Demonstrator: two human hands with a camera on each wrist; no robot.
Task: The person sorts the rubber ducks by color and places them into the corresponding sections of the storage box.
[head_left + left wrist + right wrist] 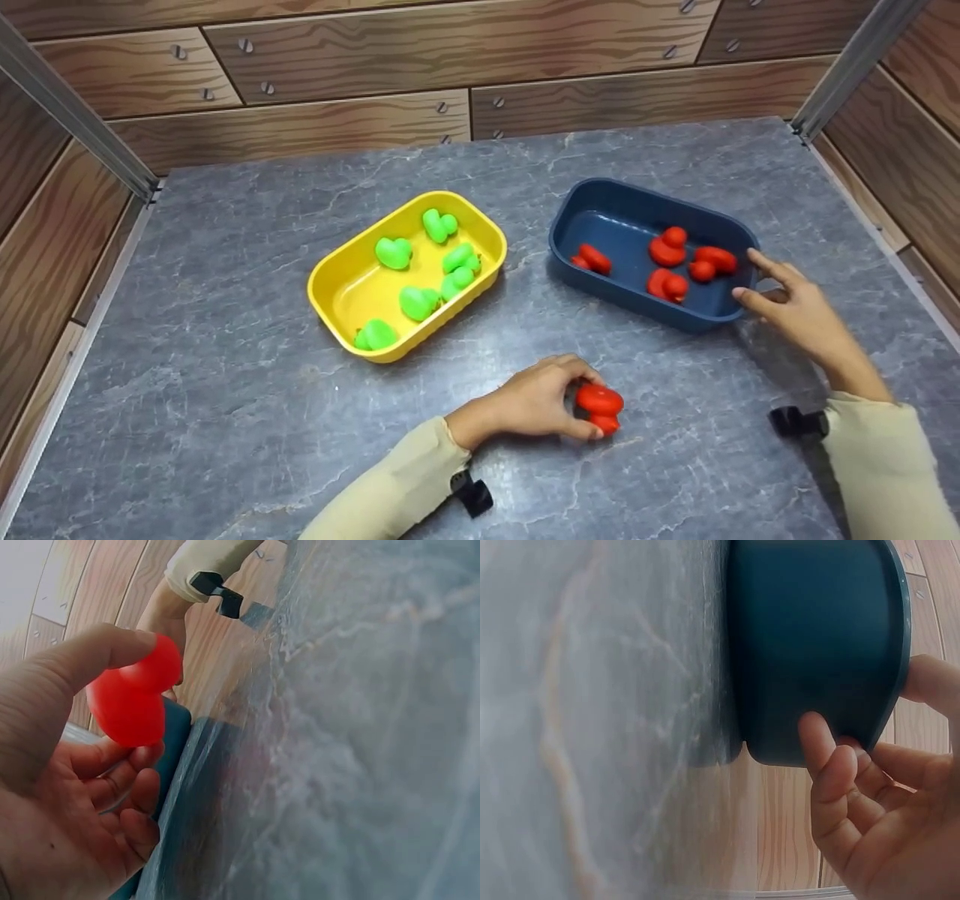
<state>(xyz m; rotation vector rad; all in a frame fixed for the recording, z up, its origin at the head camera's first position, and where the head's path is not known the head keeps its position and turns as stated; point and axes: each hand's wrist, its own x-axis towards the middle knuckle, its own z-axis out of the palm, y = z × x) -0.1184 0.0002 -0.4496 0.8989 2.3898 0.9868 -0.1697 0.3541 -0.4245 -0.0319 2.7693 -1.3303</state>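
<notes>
My left hand (536, 397) pinches a red toy duck (600, 405) between thumb and fingers, in front of the two bins. In the left wrist view the thumb presses one side of the duck (135, 701), with fingertips at the other. At the right end of a dark blue bin (637, 296), my right hand (799, 307) grips the rim. Curled fingers of that hand lie against the outer wall of the bin (810, 637) in the right wrist view. Inside the blue bin lie several red toy ducks (666, 247), spread over its floor.
A yellow bin (337, 259) stands left of the blue one, set at a slant. It holds several green toy ducks (394, 253). The grey marbled table (225, 420) is bounded by wood-patterned walls (450, 45) at the back and sides.
</notes>
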